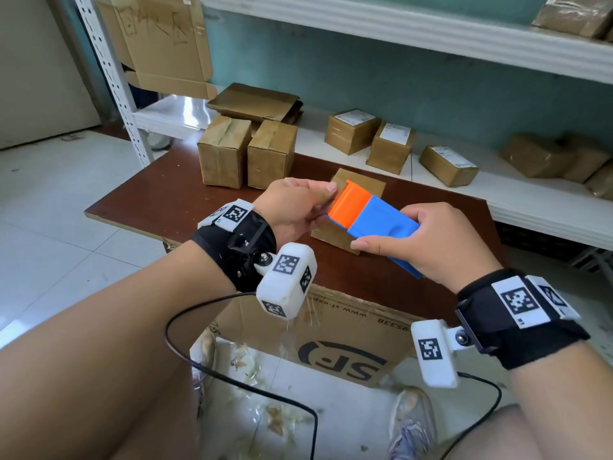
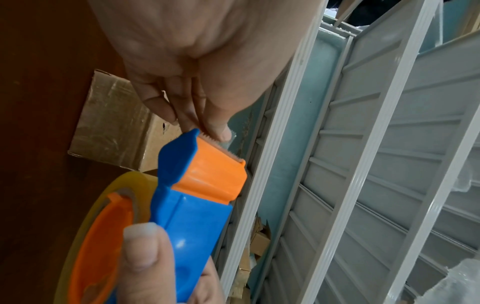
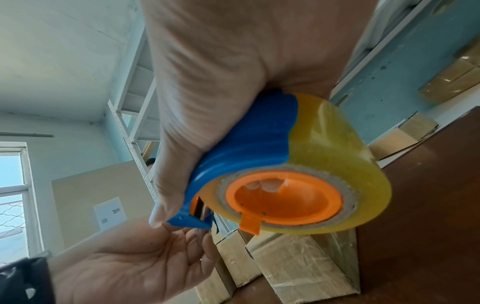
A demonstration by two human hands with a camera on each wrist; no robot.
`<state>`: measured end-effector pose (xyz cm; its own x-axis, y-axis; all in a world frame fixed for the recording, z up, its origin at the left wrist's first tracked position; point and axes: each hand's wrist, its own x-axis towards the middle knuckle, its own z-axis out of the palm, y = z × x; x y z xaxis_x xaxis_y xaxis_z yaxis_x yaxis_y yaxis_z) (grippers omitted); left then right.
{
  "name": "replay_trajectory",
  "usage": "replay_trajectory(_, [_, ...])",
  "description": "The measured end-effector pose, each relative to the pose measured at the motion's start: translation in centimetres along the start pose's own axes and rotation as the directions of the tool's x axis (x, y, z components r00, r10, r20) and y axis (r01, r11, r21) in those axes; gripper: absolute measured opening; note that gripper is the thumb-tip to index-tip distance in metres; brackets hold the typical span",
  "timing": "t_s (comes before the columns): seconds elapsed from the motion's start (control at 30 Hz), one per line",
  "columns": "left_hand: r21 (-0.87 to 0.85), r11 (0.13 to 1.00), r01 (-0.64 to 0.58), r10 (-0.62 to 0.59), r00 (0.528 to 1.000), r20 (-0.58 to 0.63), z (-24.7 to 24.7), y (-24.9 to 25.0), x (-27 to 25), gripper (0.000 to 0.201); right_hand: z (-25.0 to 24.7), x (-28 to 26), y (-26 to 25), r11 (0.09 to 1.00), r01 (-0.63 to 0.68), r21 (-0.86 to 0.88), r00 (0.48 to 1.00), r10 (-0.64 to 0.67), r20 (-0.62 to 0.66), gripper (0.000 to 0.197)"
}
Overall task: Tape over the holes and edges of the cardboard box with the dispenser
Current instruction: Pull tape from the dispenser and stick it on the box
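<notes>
My right hand [image 1: 386, 229] grips the blue and orange tape dispenser [image 1: 381, 220] a little above a small cardboard box [image 1: 363, 184] on the brown table [image 1: 185, 207]. The clear yellowish tape roll [image 3: 337, 152] sits on the dispenser's orange hub [image 3: 283, 197]. My left hand [image 1: 326, 194] is at the dispenser's orange front, thumb and fingers [image 2: 219, 131] pinching the tape end at the toothed cutter edge [image 2: 221, 147]. The box [image 2: 109, 127] lies just beneath and behind the dispenser [image 2: 192, 216]; part of its top is hidden.
Two taped boxes [image 1: 224, 151] [image 1: 272, 154] stand at the table's back left. Labelled parcels [image 1: 351, 131] [image 1: 447, 164] line the white shelf [image 1: 530, 200] behind. A large open carton [image 1: 348, 336] and a black cable [image 1: 205, 363] lie by my legs.
</notes>
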<state>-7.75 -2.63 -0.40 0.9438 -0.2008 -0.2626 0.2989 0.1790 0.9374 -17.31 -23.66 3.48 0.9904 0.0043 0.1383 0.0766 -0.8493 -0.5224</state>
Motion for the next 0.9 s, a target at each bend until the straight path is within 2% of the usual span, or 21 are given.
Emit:
replay_trajectory(0.13, [0.002, 1.0, 0.022, -0.022, 1.0, -0.016, 0.2, -0.2, 0.1, 0.015, 0.0, -0.2, 0.3, 1.0, -0.005, -0.019, 1.0, 0.005, -0.003, 0.087])
replay_trajectory(0.2, [-0.001, 0.999, 0.032, -0.032, 0.999, -0.023, 0.6, -0.3, 0.1, 0.012, -0.1, -0.6, 0.2, 0.999, -0.016, -0.038, 1.0, 0.016, -0.007, 0.084])
replay_trajectory(0.33, [-0.008, 0.996, 0.09, -0.09, 0.994, -0.064, -0.4, 0.1, 1.1, 0.031, -0.8, -1.3, 0.5, 0.993, -0.089, -0.077, 0.996, 0.088, -0.009, 0.085])
replay_trajectory(0.43, [-0.038, 0.999, 0.039, -0.043, 0.993, -0.109, -1.6, 0.0, 1.8, 0.02, -1.2, -1.8, 1.5, 0.988, -0.126, -0.088, 0.992, 0.127, 0.006, 0.081])
replay_trajectory(0.53, [0.004, 0.999, -0.033, 0.033, 0.994, -0.1, -1.7, -0.4, 2.2, 0.007, -0.8, -2.0, 1.8, 0.988, -0.124, -0.091, 0.992, 0.125, 0.011, 0.081])
replay_trajectory(0.63, [-0.002, 0.999, -0.051, 0.051, 0.991, -0.125, -1.3, -0.4, 2.3, 0.012, -0.1, -1.6, 2.2, 0.986, -0.126, -0.11, 0.992, 0.126, -0.007, 0.091])
replay_trajectory(0.7, [-0.041, 0.998, -0.042, 0.036, 0.989, -0.145, -1.2, -0.4, 2.4, 0.024, 0.1, -1.3, 2.7, 0.984, -0.142, -0.111, 0.99, 0.141, -0.016, 0.098])
replay_trajectory(0.77, [-0.079, 0.996, -0.042, 0.031, 0.991, -0.134, -0.7, -0.4, 2.1, 0.037, 0.1, -1.1, 3.0, 0.981, -0.154, -0.118, 0.988, 0.152, -0.023, 0.095])
replay_trajectory(0.9, [-0.015, 0.996, -0.084, 0.083, 0.993, -0.081, 1.0, -0.2, 1.4, 0.023, -0.2, -0.7, 3.5, 0.967, -0.221, -0.128, 0.974, 0.214, -0.067, 0.09])
